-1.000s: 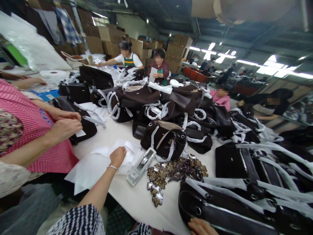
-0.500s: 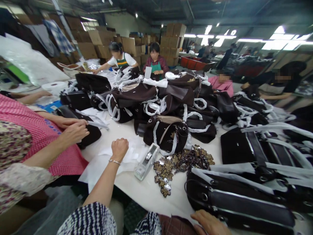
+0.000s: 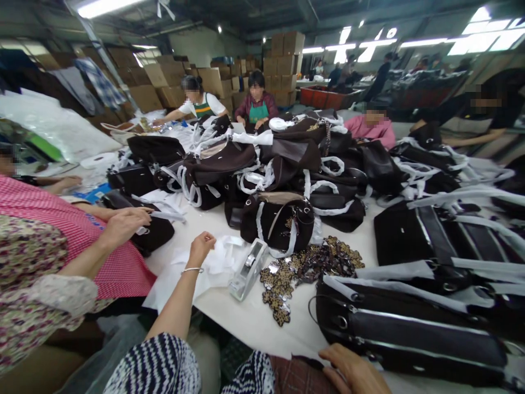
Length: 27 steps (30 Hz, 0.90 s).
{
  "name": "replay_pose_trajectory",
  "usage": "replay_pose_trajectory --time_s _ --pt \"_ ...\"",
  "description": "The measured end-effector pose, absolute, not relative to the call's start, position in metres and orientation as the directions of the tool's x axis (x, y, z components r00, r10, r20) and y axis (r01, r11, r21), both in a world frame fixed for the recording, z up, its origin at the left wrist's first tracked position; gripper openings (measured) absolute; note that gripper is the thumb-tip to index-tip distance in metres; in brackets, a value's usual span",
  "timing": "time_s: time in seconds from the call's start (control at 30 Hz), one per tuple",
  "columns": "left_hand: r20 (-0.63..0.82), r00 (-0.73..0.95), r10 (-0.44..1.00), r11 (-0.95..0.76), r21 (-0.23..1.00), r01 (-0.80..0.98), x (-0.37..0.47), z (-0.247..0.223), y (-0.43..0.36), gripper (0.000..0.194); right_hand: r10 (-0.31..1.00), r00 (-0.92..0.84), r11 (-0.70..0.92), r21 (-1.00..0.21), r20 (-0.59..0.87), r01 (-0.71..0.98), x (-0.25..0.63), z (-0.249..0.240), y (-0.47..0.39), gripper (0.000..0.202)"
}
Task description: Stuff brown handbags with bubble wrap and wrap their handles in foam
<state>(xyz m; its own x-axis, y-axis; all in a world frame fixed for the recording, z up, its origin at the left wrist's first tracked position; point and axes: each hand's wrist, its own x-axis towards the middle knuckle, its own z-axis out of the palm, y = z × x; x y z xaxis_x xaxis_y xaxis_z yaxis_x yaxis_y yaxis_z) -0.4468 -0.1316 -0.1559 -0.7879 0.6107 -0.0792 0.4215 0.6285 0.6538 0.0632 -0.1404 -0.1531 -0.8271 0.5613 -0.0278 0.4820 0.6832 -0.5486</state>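
My left hand, with a bracelet at the wrist, hangs over thin white sheets. Its fingers are pinched together; whatever they may hold is too small to make out. Just right of it stands a clear tape dispenser. My right hand is at the bottom edge, fingers stretched and apart, beside a dark handbag with white-wrapped handles. A brown quilted piece lies by its fingertips. Flower-shaped leopard-print charms are heaped between the dispenser and that bag.
A dark bag stands behind the dispenser, before a large pile of wrapped bags. At left, a co-worker in a pink checked apron handles a black bag. Other people work across the table; stacked cartons rise behind.
My left hand has turned from a fist, its pinched fingertips now pointing right. My right hand stays low by the bag. The co-worker's hands at left have shifted slightly, and the view has tilted.
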Motion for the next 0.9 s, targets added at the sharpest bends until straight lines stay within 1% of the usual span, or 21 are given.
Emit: replay_pose_trajectory --time_s 0.07,0.1,0.17,0.23,0.27,0.3,0.33,0.37,0.4,0.47,0.53,0.63,0.7,0.77,0.83,0.87,0.9 --pt "-0.079 -0.782 0.619 0.572 0.727 0.379 -0.442 -0.156 -0.131 0.006 0.617 -0.782 0.575 -0.627 -0.089 0.525 0.062 -0.143 -0.144 0.022" --pt "-0.076 -0.781 0.62 0.543 0.76 0.357 -0.437 -0.154 -0.13 0.008 0.645 -0.752 0.49 -0.679 -0.138 0.546 0.061 -0.136 -0.147 0.022" --pt "-0.071 -0.78 0.622 0.478 0.823 0.306 -0.422 -0.148 -0.129 0.012 0.674 -0.685 0.245 -0.792 -0.275 0.559 0.058 -0.121 -0.152 0.021" --pt "-0.103 -0.749 0.655 0.365 0.911 0.194 -0.4 -0.141 -0.126 0.02 0.647 -0.637 -0.051 -0.857 -0.419 0.512 0.055 -0.111 -0.155 0.021" --pt "-0.145 -0.71 0.689 0.278 0.958 0.074 -0.386 -0.138 -0.124 0.024 0.627 -0.617 -0.191 -0.861 -0.476 0.471 0.055 -0.109 -0.156 0.024" --pt "-0.196 -0.651 0.733 0.22 0.974 -0.047 -0.37 -0.134 -0.123 0.028 0.609 -0.598 -0.317 -0.851 -0.521 0.419 0.055 -0.109 -0.157 0.029" --pt "-0.247 -0.579 0.777 0.19 0.969 -0.158 -0.351 -0.13 -0.123 0.03 0.6 -0.576 -0.427 -0.831 -0.556 0.357 0.056 -0.111 -0.158 0.036" --pt "-0.293 -0.503 0.813 0.196 0.951 -0.238 -0.331 -0.127 -0.123 0.03 0.601 -0.542 -0.524 -0.802 -0.588 0.288 0.057 -0.114 -0.16 0.044" --pt "-0.335 -0.423 0.842 0.231 0.932 -0.279 -0.309 -0.124 -0.124 0.029 0.605 -0.501 -0.608 -0.765 -0.619 0.211 0.058 -0.117 -0.161 0.052" --pt "-0.39 -0.287 0.875 0.314 0.908 -0.276 -0.265 -0.122 -0.125 0.027 0.605 -0.426 -0.73 -0.682 -0.673 0.041 0.058 -0.121 -0.164 0.061" --pt "-0.376 -0.144 0.915 0.351 0.92 -0.176 -0.226 -0.125 -0.124 0.026 0.596 -0.389 -0.79 -0.599 -0.703 -0.129 0.055 -0.122 -0.166 0.061" --pt "-0.273 0.107 0.956 0.275 0.962 0.0 -0.183 -0.135 -0.118 0.024 0.596 -0.353 -0.799 -0.485 -0.722 -0.356 0.045 -0.121 -0.166 0.054" --pt "-0.237 0.219 0.947 0.224 0.971 0.08 -0.166 -0.143 -0.113 0.023 0.605 -0.289 -0.763 -0.434 -0.742 -0.48 0.039 -0.122 -0.165 0.047" --pt "-0.236 0.231 0.944 0.205 0.967 0.151 -0.156 -0.148 -0.112 0.023 0.607 -0.214 -0.712 -0.405 -0.766 -0.573 0.033 -0.127 -0.164 0.042" --pt "-0.248 0.184 0.951 0.22 0.962 0.16 -0.152 -0.149 -0.114 0.024 0.605 -0.159 -0.672 -0.393 -0.78 -0.627 0.03 -0.131 -0.165 0.041" --pt "-0.268 0.161 0.95 0.253 0.961 0.111 -0.151 -0.148 -0.117 0.024 0.608 -0.145 -0.661 -0.396 -0.781 -0.638 0.029 -0.132 -0.165 0.042" --pt "-0.301 0.151 0.941 0.302 0.953 0.021 -0.151 -0.146 -0.12 0.025 0.617 -0.137 -0.657 -0.411 -0.775 -0.632 0.029 -0.132 -0.166 0.042"
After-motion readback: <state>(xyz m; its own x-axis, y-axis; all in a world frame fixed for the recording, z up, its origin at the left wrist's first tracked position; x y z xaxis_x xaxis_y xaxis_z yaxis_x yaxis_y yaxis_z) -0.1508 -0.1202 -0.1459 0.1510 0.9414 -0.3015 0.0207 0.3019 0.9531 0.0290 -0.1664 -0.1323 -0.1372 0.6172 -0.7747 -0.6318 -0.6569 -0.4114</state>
